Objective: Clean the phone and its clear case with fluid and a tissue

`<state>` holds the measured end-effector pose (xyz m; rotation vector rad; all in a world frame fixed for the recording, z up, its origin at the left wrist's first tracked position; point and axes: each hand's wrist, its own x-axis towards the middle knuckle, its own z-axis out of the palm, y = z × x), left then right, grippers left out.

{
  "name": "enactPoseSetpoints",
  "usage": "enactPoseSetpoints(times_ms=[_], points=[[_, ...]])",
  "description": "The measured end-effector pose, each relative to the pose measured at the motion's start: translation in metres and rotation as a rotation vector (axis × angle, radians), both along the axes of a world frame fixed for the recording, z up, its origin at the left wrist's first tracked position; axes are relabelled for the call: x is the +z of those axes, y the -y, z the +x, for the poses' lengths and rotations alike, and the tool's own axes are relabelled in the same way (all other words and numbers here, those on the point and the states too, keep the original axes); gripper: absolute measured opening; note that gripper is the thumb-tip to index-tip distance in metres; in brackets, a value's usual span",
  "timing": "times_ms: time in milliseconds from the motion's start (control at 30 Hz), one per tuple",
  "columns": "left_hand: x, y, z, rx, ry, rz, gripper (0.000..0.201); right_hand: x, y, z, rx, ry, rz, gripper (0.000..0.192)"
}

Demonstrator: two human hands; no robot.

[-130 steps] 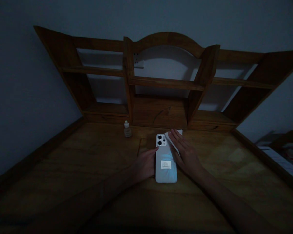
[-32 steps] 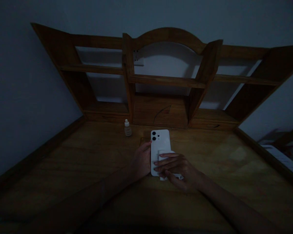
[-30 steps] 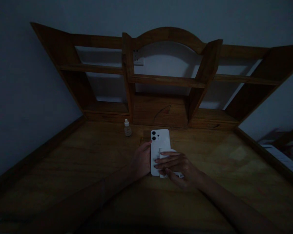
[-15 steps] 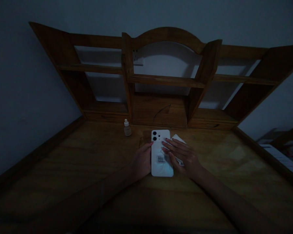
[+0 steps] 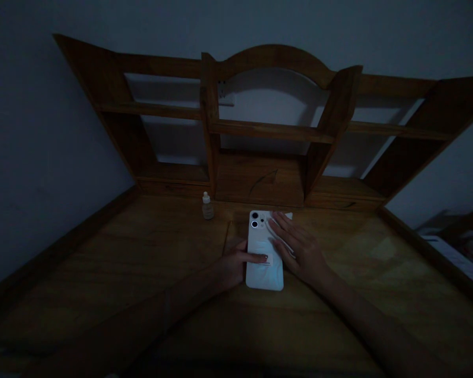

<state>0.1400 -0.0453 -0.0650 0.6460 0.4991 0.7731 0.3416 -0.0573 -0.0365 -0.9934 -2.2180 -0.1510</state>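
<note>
Dim light; detail is limited. A white rectangular smartphone (image 5: 263, 257) lies back-up on the brown wooden surface (image 5: 142, 262), camera lenses at its far end, roughly at the middle of the desk and just in front of the wooden shelf unit (image 5: 260, 131).

Left hand (image 5: 236, 262): rests at the phone's left edge, fingers laid across the middle of the back. Not closed around anything; it pins the phone flat.

Right hand (image 5: 299, 249): flat, fingers extended, pressing a thin white wipe cloth (image 5: 281, 231) against the upper right part of the phone near the lenses. No pinch on the cloth, only palm and finger pressure.

A small pale dropper bottle (image 5: 207, 206) stands upright to the left of the phone's far end, near but apart.

Risks, as judged:
- The phone is held by light pressure only; a firmer stroke of the cloth could slide or spin it on the smooth wood.
- The cloth is loose under flat fingers and could bunch or slip off sideways.
- A sweep to the left could tip the bottle, which looks narrow and light.
- Poor light may hide leftover smears.
</note>
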Motion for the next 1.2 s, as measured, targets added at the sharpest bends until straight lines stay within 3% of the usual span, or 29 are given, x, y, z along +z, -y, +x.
enactPoseSetpoints(times_ms=[267, 567, 867, 1200], points=[[0.004, 0.004, -0.002, -0.031, -0.049, 0.064, 0.056, -0.001, -0.001, 0.006, 0.076, -0.013, -0.128, 0.065], [0.003, 0.003, -0.003, -0.028, -0.020, 0.054, 0.067, -0.007, -0.004, 0.005, 0.105, -0.075, -0.174, 0.057], [-0.002, -0.003, -0.001, 0.136, 0.059, 0.086, 0.075, -0.017, -0.002, 0.001, 0.186, -0.159, -0.188, 0.048], [-0.004, -0.014, -0.003, 0.253, 0.127, 0.117, 0.069, -0.015, 0.001, 0.001, 0.219, -0.012, -0.039, 0.054]])
